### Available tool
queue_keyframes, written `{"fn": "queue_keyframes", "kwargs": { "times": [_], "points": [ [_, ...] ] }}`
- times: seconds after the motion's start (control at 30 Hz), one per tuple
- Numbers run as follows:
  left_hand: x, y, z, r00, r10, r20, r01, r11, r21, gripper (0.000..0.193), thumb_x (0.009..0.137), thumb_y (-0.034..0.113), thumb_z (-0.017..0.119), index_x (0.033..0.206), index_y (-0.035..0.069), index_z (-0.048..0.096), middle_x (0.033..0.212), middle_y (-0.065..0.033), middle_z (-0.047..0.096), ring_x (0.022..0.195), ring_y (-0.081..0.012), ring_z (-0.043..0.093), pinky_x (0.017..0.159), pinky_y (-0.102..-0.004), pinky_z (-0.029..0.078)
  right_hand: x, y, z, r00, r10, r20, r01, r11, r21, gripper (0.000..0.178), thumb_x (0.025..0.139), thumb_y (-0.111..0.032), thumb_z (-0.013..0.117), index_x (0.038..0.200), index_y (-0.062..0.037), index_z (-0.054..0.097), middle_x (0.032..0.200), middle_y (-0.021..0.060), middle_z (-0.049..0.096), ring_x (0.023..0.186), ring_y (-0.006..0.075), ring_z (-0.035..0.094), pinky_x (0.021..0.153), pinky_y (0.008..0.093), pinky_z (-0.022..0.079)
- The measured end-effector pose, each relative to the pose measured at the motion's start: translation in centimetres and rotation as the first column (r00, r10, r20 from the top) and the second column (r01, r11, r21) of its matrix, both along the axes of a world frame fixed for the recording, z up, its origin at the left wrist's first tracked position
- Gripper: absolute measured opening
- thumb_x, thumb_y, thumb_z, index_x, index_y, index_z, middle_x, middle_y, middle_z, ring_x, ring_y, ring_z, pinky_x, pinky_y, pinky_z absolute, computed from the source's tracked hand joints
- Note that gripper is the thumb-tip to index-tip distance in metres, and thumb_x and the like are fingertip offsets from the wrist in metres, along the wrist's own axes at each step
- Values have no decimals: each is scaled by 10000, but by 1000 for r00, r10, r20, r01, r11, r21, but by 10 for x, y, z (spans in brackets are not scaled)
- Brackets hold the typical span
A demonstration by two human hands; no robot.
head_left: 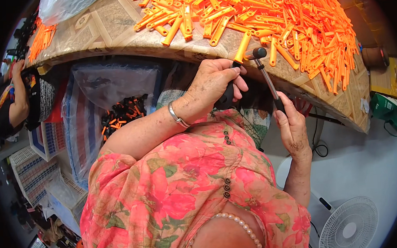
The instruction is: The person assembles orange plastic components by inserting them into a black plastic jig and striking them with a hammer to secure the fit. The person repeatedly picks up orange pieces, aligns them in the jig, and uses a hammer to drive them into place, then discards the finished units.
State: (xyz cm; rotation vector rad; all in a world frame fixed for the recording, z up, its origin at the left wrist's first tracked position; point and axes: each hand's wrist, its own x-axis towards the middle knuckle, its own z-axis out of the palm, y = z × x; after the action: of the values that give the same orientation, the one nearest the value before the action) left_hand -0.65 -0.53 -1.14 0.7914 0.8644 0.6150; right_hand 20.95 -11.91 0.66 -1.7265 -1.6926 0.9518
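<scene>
In my left hand (pixel 216 80) is a black grip (pixel 227 94) with an orange plastic piece (pixel 243 47) standing up out of it. The fingers are closed round the grip, just off the table's front edge. My right hand (pixel 292 130) is wrapped round the dark handle of a small hammer (pixel 268 82) with a metal shaft and a black head. The hammer head lies right beside the orange piece; whether they touch I cannot tell. Beyond both hands, a large heap of similar orange plastic pieces (pixel 264 12) covers the tabletop.
The table (pixel 112 25) has a curved, wood-patterned cover. Below left, a striped bag (pixel 79 112) holds black-and-orange pieces (pixel 122 117). Plastic baskets (pixel 30 171) stand further left, near another person's arm (pixel 18 99). A white fan (pixel 350 228) is at lower right, a green bag (pixel 383 110) at right.
</scene>
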Motion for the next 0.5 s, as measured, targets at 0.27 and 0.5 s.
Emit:
{"fn": "queue_keyframes", "kwargs": {
  "times": [0.27,0.5],
  "points": [
    [1,1,0,1000,4,4,-4,1000,-7,211,961,113,480,1020,-49,602,699,-86,652,536,-103,600,510,-240,501,-12,11,0,982,77,171,-118,962,246,454,929,-27,494,1376,-86,446,913,171,651,758,251,644,707,332,495],
    [1,0,-1,1000,16,15,-16,1000,2,207,960,107,477,1012,-44,609,706,-85,653,550,-97,602,517,-230,496,-12,11,13,991,56,124,-75,986,152,440,936,-42,485,1374,-47,446,961,137,635,767,198,615,733,314,492]
  ]
}}
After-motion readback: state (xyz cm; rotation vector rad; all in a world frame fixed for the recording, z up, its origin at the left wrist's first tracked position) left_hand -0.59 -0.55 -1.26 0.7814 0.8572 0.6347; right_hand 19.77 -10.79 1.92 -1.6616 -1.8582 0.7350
